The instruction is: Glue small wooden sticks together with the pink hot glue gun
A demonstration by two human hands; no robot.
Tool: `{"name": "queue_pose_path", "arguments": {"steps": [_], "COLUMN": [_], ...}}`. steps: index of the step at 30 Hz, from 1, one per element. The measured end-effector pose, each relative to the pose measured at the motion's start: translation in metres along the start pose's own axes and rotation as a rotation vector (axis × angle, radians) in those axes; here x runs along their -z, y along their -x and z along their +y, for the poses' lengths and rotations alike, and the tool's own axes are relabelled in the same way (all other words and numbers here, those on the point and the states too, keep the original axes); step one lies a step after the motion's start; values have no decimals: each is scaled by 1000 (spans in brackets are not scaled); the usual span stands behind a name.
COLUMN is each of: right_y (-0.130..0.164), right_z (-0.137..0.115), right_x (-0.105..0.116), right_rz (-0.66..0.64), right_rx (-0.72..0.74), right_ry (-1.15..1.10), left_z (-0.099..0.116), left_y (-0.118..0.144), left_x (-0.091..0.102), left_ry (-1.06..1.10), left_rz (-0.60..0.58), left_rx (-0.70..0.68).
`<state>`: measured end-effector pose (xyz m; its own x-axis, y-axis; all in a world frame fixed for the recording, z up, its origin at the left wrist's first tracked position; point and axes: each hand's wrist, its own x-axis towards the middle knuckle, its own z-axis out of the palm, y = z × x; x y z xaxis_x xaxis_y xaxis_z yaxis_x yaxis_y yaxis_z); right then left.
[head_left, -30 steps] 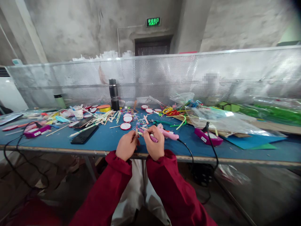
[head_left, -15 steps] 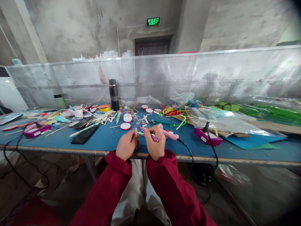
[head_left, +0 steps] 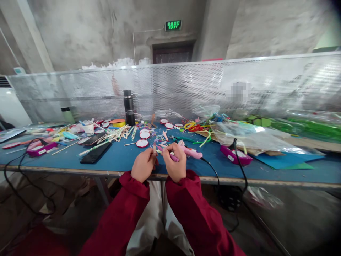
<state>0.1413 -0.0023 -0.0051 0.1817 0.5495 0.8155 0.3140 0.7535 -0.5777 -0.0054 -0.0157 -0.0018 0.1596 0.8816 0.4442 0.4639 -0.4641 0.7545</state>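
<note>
My left hand (head_left: 143, 165) is closed on a narrow wooden craft stick (head_left: 154, 148) that stands upright from the fingers, its upper end darker. In my right hand (head_left: 176, 164) is a purple marker pen (head_left: 174, 158), gripped between the fingers and pointing left. The pen's tip is close to the stick; whether they touch I cannot tell. Just behind the right hand lies a pink glue gun (head_left: 195, 154) with a black cord, partly hidden by that hand. Red-rimmed white discs (head_left: 142, 143) lie beyond the left hand.
A black phone (head_left: 96, 153) and piled wooden sticks (head_left: 117, 135) lie left. A black bottle (head_left: 129, 108) stands at the back. Right are a purple box (head_left: 236, 155) with a cable, plastic bags (head_left: 261, 137) and blue sheets (head_left: 287, 156). Green pliers (head_left: 183, 139) lie centrally.
The marker pen's tip has shifted slightly left, nearer the stick, with the right fingers moving along. My left hand and the stick stay almost where they were.
</note>
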Motion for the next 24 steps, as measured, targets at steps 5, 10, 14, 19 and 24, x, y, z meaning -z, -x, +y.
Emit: {"name": "queue_pose_path", "arguments": {"steps": [5, 10, 14, 19, 24], "right_y": [-1, -1, 0, 0, -1], "right_z": [1, 0, 1, 1, -1], "right_x": [0, 1, 1, 0, 0], "right_rz": [8, 22, 13, 4, -29], "right_rx": [9, 12, 20, 15, 24], "right_ry": [20, 6, 9, 19, 10], "left_z": [0, -2, -2, 0, 2], "left_y": [0, 0, 0, 0, 0], "left_x": [0, -1, -1, -1, 0], "left_ry": [-14, -7, -9, -21, -56], "left_rz": [3, -3, 0, 6, 10], "left_rx": [-16, 3, -1, 4, -7]}}
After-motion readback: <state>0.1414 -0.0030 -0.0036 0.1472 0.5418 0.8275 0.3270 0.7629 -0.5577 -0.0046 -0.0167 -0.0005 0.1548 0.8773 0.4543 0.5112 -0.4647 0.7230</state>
